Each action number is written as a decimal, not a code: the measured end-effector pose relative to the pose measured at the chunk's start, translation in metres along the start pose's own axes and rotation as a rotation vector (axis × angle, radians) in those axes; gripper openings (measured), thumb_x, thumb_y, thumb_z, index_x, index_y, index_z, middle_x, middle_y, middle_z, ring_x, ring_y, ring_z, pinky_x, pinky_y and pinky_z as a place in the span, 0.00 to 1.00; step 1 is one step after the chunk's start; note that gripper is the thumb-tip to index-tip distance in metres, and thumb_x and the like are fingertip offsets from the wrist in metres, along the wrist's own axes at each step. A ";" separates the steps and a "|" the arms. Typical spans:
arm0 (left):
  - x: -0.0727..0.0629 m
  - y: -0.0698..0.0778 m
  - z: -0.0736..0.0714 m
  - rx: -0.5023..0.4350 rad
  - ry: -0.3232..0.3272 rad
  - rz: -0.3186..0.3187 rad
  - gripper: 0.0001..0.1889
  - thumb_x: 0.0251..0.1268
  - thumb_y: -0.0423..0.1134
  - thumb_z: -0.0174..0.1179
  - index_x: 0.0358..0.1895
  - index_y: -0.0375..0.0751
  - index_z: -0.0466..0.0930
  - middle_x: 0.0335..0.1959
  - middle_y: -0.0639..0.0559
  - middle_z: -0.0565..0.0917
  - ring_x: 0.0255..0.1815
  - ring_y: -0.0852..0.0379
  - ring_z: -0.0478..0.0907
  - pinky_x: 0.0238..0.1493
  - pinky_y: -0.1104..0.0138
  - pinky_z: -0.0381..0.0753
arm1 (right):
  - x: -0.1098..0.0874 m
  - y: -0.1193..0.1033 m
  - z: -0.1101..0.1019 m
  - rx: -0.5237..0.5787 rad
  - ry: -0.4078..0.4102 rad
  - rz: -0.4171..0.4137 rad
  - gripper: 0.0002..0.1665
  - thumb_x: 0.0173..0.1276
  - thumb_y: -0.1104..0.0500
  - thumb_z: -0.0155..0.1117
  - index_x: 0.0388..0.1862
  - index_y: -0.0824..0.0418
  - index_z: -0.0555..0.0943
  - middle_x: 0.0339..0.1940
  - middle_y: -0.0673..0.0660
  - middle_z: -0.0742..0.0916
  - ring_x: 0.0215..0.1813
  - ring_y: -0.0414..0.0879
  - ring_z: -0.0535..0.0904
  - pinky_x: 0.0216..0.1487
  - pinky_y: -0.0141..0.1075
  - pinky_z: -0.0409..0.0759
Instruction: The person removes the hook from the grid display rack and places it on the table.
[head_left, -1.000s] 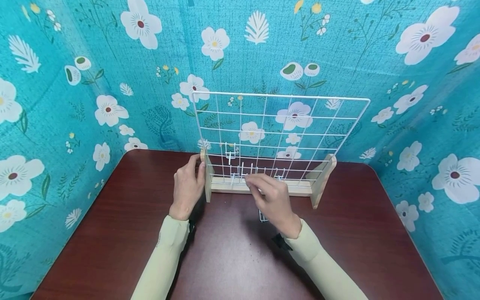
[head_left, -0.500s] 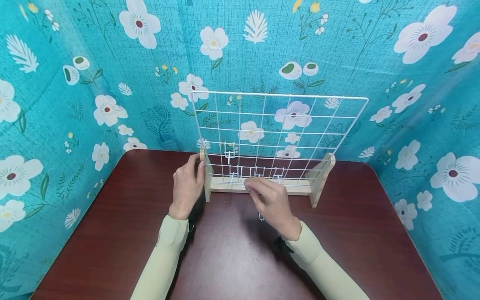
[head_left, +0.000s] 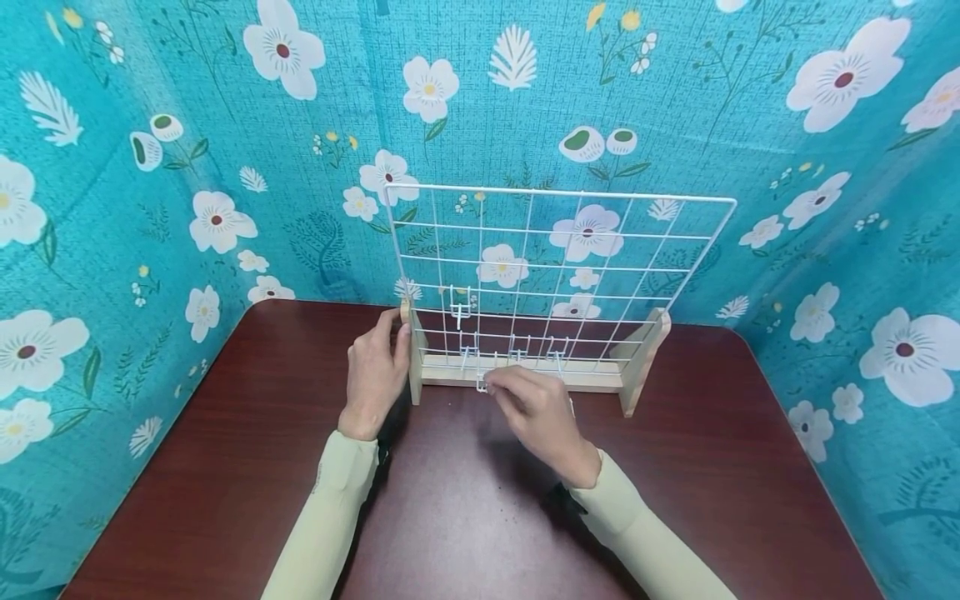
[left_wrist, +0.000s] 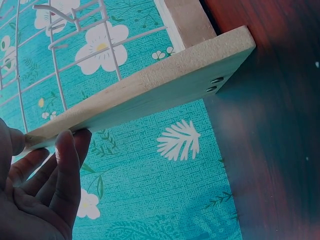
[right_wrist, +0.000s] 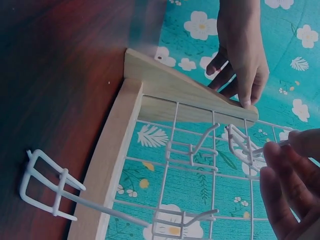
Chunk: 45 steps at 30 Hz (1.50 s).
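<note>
My left hand [head_left: 375,371] grips the left wooden side piece [head_left: 415,354] of a stand that holds up a white wire grid [head_left: 558,192]. In the left wrist view, thumb and fingers lie on either side of that piece's end. My right hand [head_left: 543,421] pinches a white wire hook [right_wrist: 241,141] by its prong, its squared bracket in front of the grid's lower part. Several similar hooks [head_left: 461,310] hang on the grid. Another hook [right_wrist: 50,187] shows low in the right wrist view; I cannot tell whether it rests on the table.
The stand's right side piece [head_left: 647,362] and wooden crossbar [head_left: 596,381] sit on a dark red-brown table [head_left: 262,500]. A teal flowered cloth [head_left: 315,167] rises behind the grid and along both sides.
My right hand has lowered and tilted the pinched hook, so its bracket moves down to the crossbar's level. The loose-looking hook below this hand is now mostly hidden. My left hand stays put.
</note>
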<state>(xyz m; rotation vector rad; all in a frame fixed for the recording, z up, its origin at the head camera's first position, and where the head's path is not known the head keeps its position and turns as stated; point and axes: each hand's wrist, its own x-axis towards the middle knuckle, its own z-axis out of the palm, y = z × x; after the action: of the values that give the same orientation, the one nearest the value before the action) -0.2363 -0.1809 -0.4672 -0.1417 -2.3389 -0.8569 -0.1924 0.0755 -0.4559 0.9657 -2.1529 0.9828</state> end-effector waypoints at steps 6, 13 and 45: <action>0.000 0.001 0.000 -0.001 0.000 0.000 0.16 0.83 0.46 0.53 0.61 0.43 0.81 0.37 0.42 0.91 0.34 0.43 0.89 0.36 0.48 0.85 | -0.002 0.001 0.005 -0.001 0.009 -0.025 0.08 0.63 0.72 0.72 0.39 0.63 0.90 0.36 0.54 0.94 0.37 0.44 0.92 0.41 0.33 0.88; 0.000 0.001 0.000 -0.005 0.011 0.012 0.16 0.83 0.46 0.53 0.61 0.43 0.82 0.35 0.44 0.91 0.32 0.44 0.89 0.34 0.48 0.84 | -0.005 0.002 0.008 0.004 -0.027 0.017 0.10 0.62 0.73 0.72 0.40 0.61 0.90 0.36 0.54 0.94 0.37 0.43 0.91 0.41 0.33 0.87; 0.000 0.001 -0.001 -0.001 0.004 0.010 0.17 0.83 0.46 0.54 0.62 0.42 0.81 0.34 0.42 0.91 0.33 0.43 0.89 0.34 0.48 0.85 | -0.015 0.006 0.020 0.060 -0.147 0.114 0.08 0.62 0.70 0.73 0.40 0.62 0.91 0.35 0.53 0.94 0.28 0.36 0.84 0.34 0.25 0.83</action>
<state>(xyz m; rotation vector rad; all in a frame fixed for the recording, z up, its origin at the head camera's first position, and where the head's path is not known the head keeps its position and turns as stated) -0.2357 -0.1803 -0.4658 -0.1513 -2.3320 -0.8526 -0.1921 0.0677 -0.4808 0.9798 -2.3342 1.0661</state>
